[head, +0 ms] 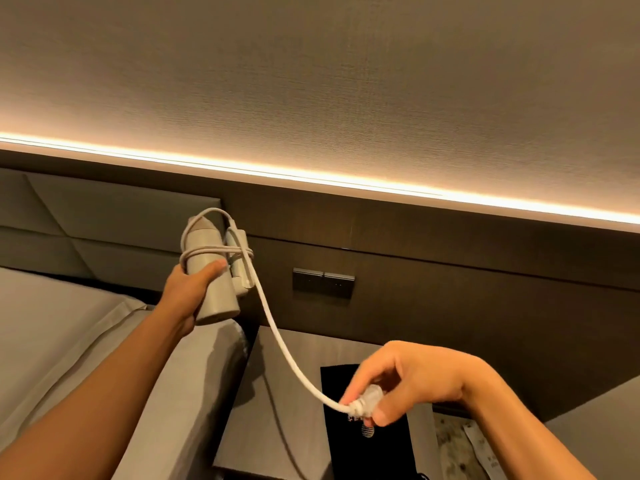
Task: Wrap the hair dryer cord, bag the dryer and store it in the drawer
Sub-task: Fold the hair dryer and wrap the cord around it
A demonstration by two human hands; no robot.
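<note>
My left hand point(188, 292) grips a pale grey hair dryer point(207, 268), held up in front of the headboard. Its white cord point(277, 336) loops over the top, circles the body once or twice, then hangs in a curve down to the right. My right hand point(412, 382) pinches the white plug point(369, 401) at the cord's end, above the nightstand. A black cloth bag point(367, 452) lies flat on the nightstand under that hand.
The grey nightstand point(277, 410) stands beside a bed point(69, 334) with grey sheets on the left. A dark wall panel carries a double switch plate point(323, 283). A lit strip point(346, 180) runs above it. Papers point(460, 448) lie at the nightstand's right.
</note>
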